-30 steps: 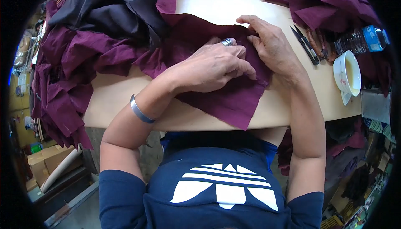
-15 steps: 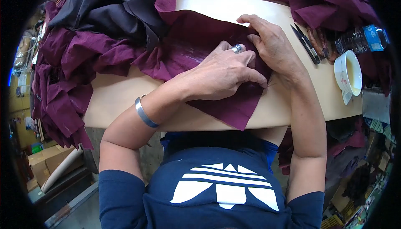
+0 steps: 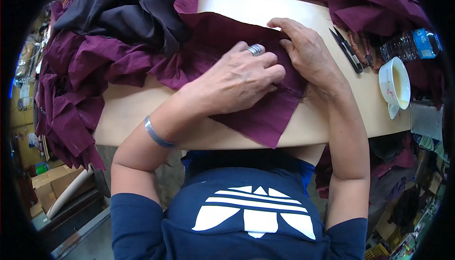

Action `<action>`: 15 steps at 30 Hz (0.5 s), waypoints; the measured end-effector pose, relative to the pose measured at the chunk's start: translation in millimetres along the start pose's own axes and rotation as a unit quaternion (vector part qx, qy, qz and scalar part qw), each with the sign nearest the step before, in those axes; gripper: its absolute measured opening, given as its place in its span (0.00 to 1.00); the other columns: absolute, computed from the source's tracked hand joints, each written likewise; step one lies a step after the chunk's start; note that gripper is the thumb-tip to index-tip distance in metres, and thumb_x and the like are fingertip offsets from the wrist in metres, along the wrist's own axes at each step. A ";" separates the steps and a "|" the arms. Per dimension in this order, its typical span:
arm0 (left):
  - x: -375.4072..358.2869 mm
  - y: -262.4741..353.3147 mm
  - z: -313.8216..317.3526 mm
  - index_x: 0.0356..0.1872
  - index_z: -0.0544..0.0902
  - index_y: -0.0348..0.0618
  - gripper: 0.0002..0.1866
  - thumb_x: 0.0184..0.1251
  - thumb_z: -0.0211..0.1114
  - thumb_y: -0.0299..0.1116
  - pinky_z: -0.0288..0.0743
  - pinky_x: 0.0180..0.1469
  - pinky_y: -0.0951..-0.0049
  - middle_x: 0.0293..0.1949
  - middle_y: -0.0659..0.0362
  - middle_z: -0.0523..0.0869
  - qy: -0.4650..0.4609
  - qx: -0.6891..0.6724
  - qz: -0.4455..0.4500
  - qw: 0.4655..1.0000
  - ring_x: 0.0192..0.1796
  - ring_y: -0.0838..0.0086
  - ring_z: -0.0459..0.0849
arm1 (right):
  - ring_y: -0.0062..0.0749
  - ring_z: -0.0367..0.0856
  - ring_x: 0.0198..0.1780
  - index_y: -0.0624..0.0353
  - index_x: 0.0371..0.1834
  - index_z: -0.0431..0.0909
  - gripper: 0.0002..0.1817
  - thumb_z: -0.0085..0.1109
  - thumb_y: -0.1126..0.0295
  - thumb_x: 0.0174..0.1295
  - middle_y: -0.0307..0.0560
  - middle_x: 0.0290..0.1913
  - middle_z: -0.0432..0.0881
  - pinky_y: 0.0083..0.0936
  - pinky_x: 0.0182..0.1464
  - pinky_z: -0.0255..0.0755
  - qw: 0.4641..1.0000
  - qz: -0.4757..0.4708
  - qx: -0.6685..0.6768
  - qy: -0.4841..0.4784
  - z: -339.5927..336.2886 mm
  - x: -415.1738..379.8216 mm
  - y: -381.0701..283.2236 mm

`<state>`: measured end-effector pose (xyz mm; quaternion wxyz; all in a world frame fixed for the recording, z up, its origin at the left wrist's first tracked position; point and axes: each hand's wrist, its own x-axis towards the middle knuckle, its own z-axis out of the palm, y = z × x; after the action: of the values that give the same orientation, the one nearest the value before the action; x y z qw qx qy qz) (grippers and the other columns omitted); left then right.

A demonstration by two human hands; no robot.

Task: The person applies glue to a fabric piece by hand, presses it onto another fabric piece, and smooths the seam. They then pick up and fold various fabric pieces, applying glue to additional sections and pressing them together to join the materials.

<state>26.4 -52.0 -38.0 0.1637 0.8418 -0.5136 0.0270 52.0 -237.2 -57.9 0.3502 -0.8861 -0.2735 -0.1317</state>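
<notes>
Here, left hand (image 3: 246,77) over maroon cloth (image 3: 272,122), grip unclear, right hand (image 3: 308,53) open at edge

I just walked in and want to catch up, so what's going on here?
Someone is working on a piece of maroon cloth with both bare hands at a table. The left hand, wearing a ring, is over the cloth with its fingers bent; whether it pinches anything is hidden. The right hand is by the cloth's right side. More fabric is heaped to the left, and a bowl and bottle are to the right.
</notes>
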 end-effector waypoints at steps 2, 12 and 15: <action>-5.3 -6.1 -8.0 0.35 0.74 0.48 0.06 0.59 0.62 0.31 0.64 0.44 0.67 0.35 0.60 0.75 -0.015 0.038 -0.005 0.999 0.40 0.69 0.75 | 0.49 0.80 0.43 0.65 0.48 0.74 0.18 0.51 0.85 0.51 0.57 0.44 0.80 0.35 0.48 0.74 1.000 0.003 0.005 0.000 0.5 -0.3 -0.3; -9.8 -15.7 2.8 0.34 0.72 0.43 0.07 0.53 0.58 0.23 0.71 0.38 0.70 0.36 0.58 0.76 0.045 0.004 0.070 0.997 0.38 0.65 0.75 | 0.47 0.80 0.43 0.63 0.48 0.73 0.18 0.51 0.84 0.51 0.54 0.43 0.80 0.36 0.47 0.73 0.999 -0.036 -0.039 0.012 3.5 -0.4 2.7; -10.6 -23.2 0.7 0.34 0.72 0.43 0.08 0.53 0.58 0.23 0.72 0.38 0.69 0.34 0.57 0.75 0.035 0.026 0.093 0.995 0.37 0.65 0.74 | 0.48 0.79 0.43 0.63 0.49 0.73 0.19 0.51 0.84 0.51 0.54 0.44 0.80 0.37 0.47 0.73 0.998 -0.022 -0.062 0.003 5.1 -1.0 2.5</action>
<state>41.6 -33.5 -46.7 0.1563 0.7931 -0.5826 0.0845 52.8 -235.5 -63.4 0.2927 -0.8995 -0.2833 -0.1583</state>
